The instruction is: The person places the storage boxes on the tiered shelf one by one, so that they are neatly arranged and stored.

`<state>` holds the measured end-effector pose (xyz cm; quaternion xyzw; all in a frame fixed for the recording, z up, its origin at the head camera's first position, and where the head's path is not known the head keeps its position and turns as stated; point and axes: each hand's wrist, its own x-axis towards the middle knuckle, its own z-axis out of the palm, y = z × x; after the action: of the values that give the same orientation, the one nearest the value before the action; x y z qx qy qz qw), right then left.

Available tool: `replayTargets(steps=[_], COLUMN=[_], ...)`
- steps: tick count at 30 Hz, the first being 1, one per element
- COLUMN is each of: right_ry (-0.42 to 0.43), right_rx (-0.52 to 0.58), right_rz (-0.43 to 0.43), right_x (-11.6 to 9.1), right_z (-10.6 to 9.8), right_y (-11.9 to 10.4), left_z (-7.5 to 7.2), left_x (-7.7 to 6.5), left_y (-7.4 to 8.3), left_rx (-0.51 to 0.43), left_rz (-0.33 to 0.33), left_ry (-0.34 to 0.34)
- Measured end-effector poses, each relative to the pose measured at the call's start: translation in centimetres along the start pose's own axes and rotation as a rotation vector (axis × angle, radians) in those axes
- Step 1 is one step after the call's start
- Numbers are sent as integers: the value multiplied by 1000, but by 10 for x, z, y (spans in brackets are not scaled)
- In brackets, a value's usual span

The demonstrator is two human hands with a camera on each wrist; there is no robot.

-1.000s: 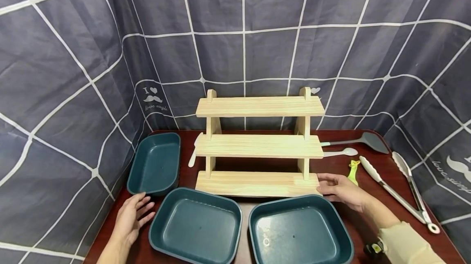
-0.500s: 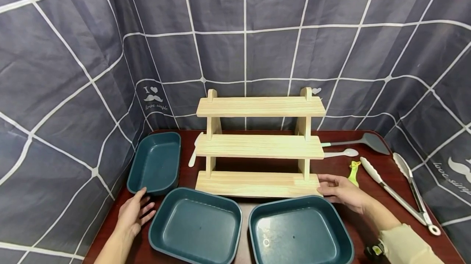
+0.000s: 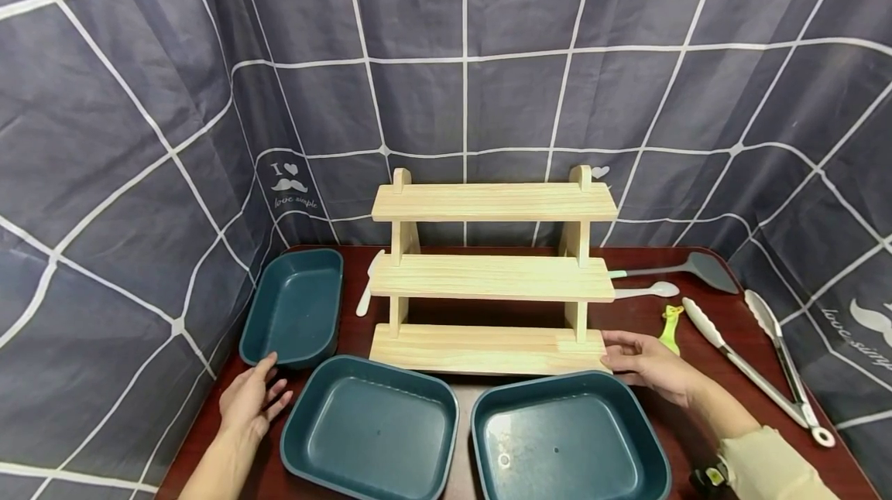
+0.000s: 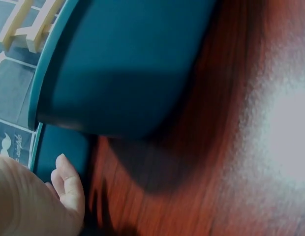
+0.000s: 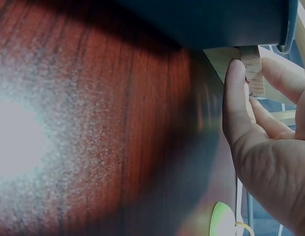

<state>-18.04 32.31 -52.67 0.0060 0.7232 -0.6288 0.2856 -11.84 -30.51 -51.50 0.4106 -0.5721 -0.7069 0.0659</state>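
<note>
A three-tier wooden display shelf [image 3: 488,277] stands upright against the curtain. My right hand [image 3: 651,364] holds the right end of its bottom board; in the right wrist view the board end [image 5: 252,73] lies between thumb and fingers. At the left, my left hand [image 3: 247,403] has its fingers loosely extended by the front rim of a teal bin [image 3: 293,306]. A fingertip meets or nearly meets that rim; I cannot tell which. Two more teal bins, a left one [image 3: 376,430] and a right one [image 3: 557,438], sit in front of the shelf.
Right of the shelf lie a grey spatula [image 3: 704,269], a white spoon [image 3: 655,289], a green-yellow utensil [image 3: 670,326] and metal tongs [image 3: 753,376]. A white-handled utensil [image 3: 365,295] lies partly behind the shelf's left side. Grid-patterned curtain [image 3: 446,97] surrounds the dark red table [image 3: 348,330].
My left hand has shifted slightly toward the back-left bin, its finger coming to the rim. My right hand stays on the shelf's end, and the shelf looks still.
</note>
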Motion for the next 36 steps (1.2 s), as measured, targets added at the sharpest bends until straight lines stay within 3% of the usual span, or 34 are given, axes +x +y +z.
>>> replayTargets(steps=[10, 20, 29, 36], right_ry=[22, 23, 22, 11], right_rx=[8, 18, 34, 47], right_rz=[1, 0, 5, -4], right_x=[1, 0, 1, 1], right_z=[0, 1, 0, 0], right_y=[3, 4, 5, 6], left_z=[3, 5, 6, 7], left_x=[-4, -5, -7, -8], left_y=[6, 10, 13, 15], left_rx=[-153, -247, -390, -377], left_rz=[-49, -51, -45, -49], left_ry=[19, 50, 28, 39])
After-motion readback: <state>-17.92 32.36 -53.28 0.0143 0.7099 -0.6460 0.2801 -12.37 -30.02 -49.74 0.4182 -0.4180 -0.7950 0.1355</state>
